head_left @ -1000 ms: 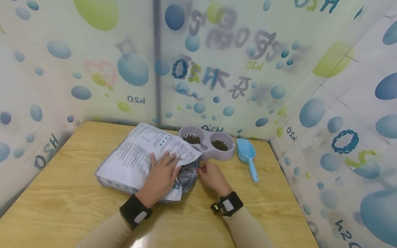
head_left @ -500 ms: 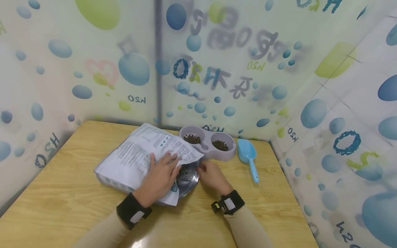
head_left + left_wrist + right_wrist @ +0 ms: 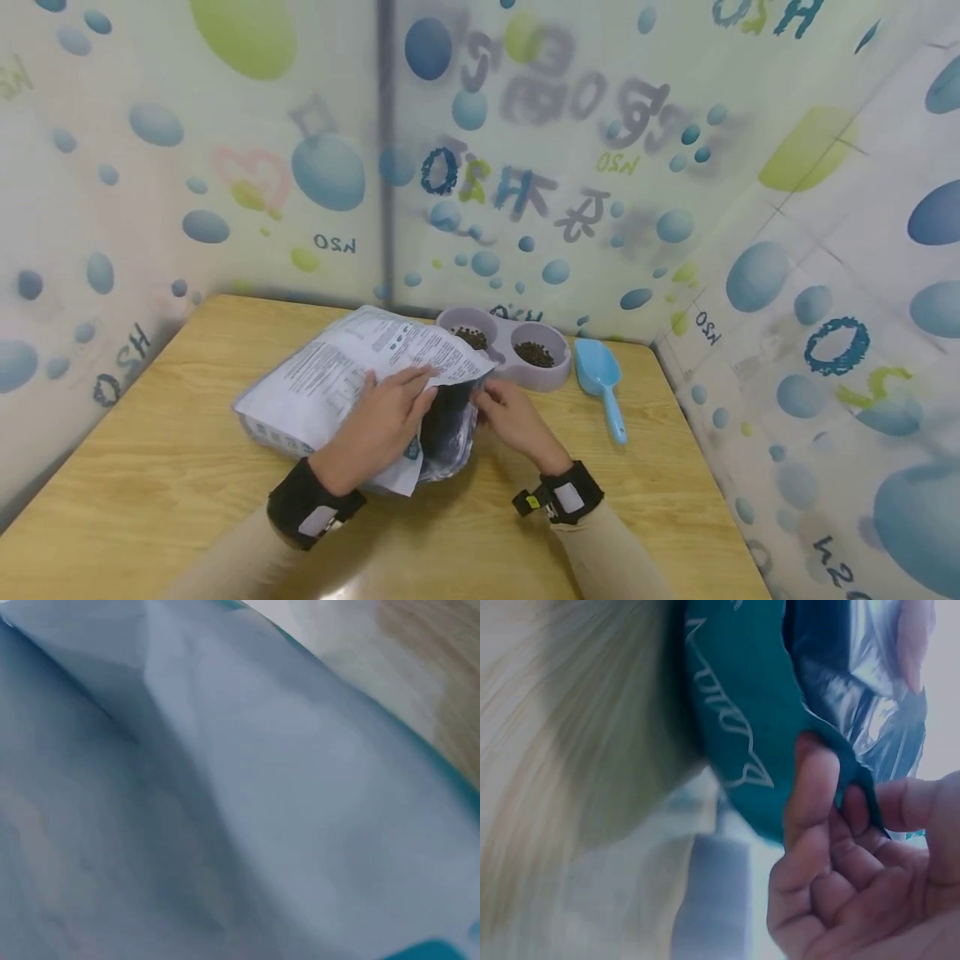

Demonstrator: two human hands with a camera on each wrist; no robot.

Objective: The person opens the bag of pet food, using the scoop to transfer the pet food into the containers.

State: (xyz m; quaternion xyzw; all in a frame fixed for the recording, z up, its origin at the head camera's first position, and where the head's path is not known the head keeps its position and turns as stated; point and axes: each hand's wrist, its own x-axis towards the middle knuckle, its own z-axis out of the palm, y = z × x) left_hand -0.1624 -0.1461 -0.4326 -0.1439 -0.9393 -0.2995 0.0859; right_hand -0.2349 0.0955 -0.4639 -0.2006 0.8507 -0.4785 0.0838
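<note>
A large white pet food bag [image 3: 300,375] lies on the table, its mouth facing right and showing a dark, silvery lining. My left hand [image 3: 378,425] lies over the upper flap with fingers on the printed side and thumb along the mouth's edge, holding that flap up. At the other side of the mouth, my right hand [image 3: 517,421] pinches the lower lip; the right wrist view shows thumb and fingers [image 3: 810,795] closed on the teal rim. Bluish-white bag film [image 3: 300,787] fills most of the left wrist view, where no fingers show.
Behind the bag's mouth stands a grey double bowl [image 3: 504,352] with brown kibble in both halves. A light blue scoop [image 3: 600,375] lies to its right on the wooden table [image 3: 660,500]. Patterned walls close in the back and sides.
The bag's mouth has spread wider as the flap rose and the lower lip was drawn open. My left wrist has shifted slightly left; my right hand keeps to the mouth's right edge.
</note>
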